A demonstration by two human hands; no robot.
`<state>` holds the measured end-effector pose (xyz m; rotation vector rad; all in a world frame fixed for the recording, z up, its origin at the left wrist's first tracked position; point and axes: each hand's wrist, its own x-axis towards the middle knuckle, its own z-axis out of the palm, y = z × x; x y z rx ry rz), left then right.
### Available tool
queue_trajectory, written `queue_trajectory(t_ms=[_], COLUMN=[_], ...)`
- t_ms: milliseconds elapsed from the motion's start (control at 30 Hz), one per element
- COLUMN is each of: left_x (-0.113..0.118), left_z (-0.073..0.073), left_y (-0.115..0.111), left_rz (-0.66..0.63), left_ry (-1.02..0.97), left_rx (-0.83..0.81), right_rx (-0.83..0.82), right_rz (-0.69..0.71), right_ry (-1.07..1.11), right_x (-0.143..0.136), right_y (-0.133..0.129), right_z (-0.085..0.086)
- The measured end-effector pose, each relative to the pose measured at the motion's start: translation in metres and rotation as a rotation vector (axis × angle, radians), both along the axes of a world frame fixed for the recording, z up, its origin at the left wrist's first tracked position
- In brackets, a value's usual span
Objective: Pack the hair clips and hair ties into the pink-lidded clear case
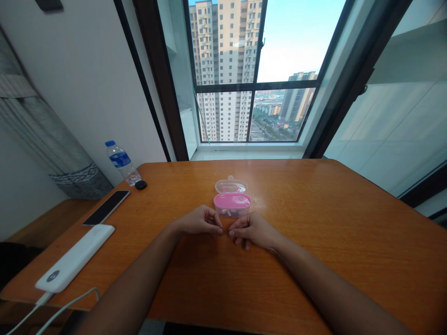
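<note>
Just in front of a small oval box (232,211), my left hand (202,220) has its thumb and fingertips pinched together. Facing it across a narrow gap, my right hand (254,230) makes a similar pinch. Whatever either pinch holds, if anything, is too small to make out. The box has clear sides with small pale pieces showing through, and a pink top part (232,200). Its clear lid (231,186) lies tipped open behind it, with some pink showing through. Both forearms reach in over the wooden table (314,209).
On the left of the table lie a white power bank (77,256) with a white cable (44,298) and a dark-screened phone (106,207). A water bottle (122,163) stands behind them beside a small black round object (140,184). A window (254,86) is beyond the table.
</note>
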<state>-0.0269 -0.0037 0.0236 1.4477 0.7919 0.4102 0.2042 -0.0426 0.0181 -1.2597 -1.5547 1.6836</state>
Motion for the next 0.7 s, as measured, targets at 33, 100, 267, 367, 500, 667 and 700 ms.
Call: queue_trajectory(t_ms=[33, 100, 267, 367, 500, 667, 700], left_x=[0.000, -0.001, -0.002, -0.002, -0.003, -0.003, -0.002], left_z=[0.000, -0.001, -0.004, -0.007, -0.012, -0.015, -0.015], left_y=[0.000, 0.001, 0.002, 0.003, 0.006, 0.007, 0.007], left_rz=[-0.001, -0.007, -0.011, 0.017, 0.021, 0.026, 0.033], left_ry=[-0.003, -0.011, -0.030, -0.067, -0.098, -0.112, -0.112], left_rx=[-0.012, -0.032, -0.058, -0.058, -0.045, -0.053, -0.057], right_rx=[-0.002, -0.003, 0.014, -0.009, -0.033, -0.025, -0.021], right_rz=[-0.003, -0.014, -0.026, -0.042, -0.066, -0.058, -0.056], right_ry=[0.002, 0.007, 0.026, 0.033, 0.034, 0.021, 0.019], right_x=[0.000, 0.000, 0.000, 0.000, 0.000, 0.000, 0.000], right_y=[0.000, 0.001, 0.003, 0.003, 0.002, 0.002, 0.002], right_z=[0.000, 0.000, -0.002, -0.001, 0.000, 0.000, 0.000])
